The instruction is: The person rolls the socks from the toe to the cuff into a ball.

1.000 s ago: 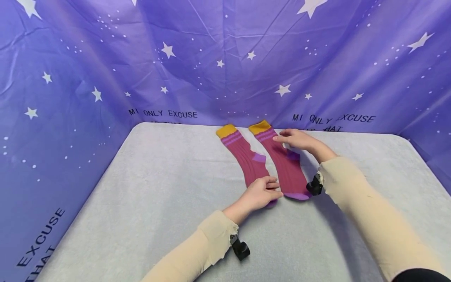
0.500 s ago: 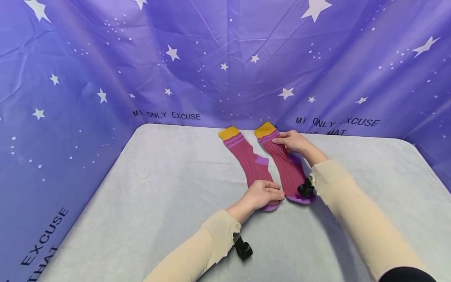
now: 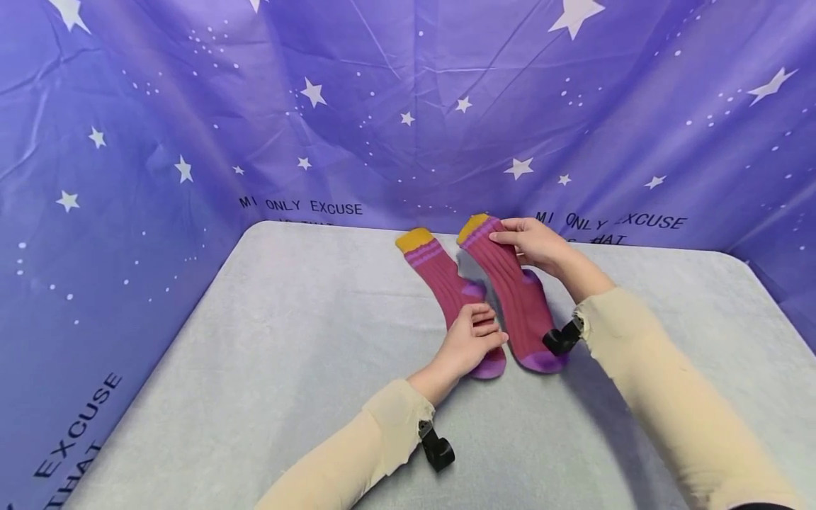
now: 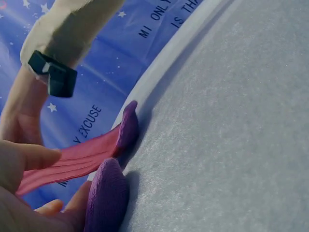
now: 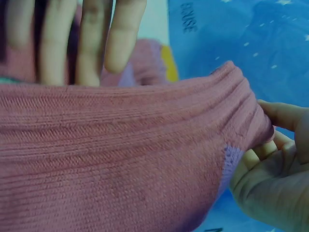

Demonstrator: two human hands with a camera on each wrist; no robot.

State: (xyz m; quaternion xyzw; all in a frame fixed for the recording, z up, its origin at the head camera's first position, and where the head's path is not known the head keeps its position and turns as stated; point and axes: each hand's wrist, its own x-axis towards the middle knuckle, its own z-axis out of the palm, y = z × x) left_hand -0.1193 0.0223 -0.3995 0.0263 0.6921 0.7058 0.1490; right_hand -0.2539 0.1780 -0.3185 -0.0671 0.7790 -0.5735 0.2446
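Since the earlier frame in the head view, the right hand (image 3: pixel 538 244) has raised the cuff end of the right sock (image 3: pixel 503 280), so that a grey shadow now shows beneath it. The left hand (image 3: pixel 468 343) has shifted a little farther up the left sock (image 3: pixel 440 280), uncovering more of its purple toe (image 3: pixel 489 368). In that same view, the right hand pinches the right sock by its edge just below the yellow cuff (image 3: pixel 473 228), while that sock's purple toe end rests on the pale surface (image 3: pixel 299 354). The left sock lies flat just beside it, its own yellow cuff (image 3: pixel 416 241) pointing toward the far edge. Over its foot part, the left hand has its fingers loosely bent and apart. Both forearms wear cream sleeves (image 3: pixel 669 397), with a black clip (image 3: pixel 436 450) at the left cuff and another black clip (image 3: pixel 561 338) at the right. A purple backdrop (image 3: pixel 382 85) with white stars and black lettering stands behind.

From the left wrist, the left hand's thumb and fingers are spread just beside the left sock's toe; whether they touch it I cannot tell. Beyond, the right sock slopes up from the surface.

From the right wrist, the ribbed right sock stretches toward the right hand's pinching thumb and fingers. Left-hand fingers hang separately behind its upper edge, with the left sock farther back, blurred.
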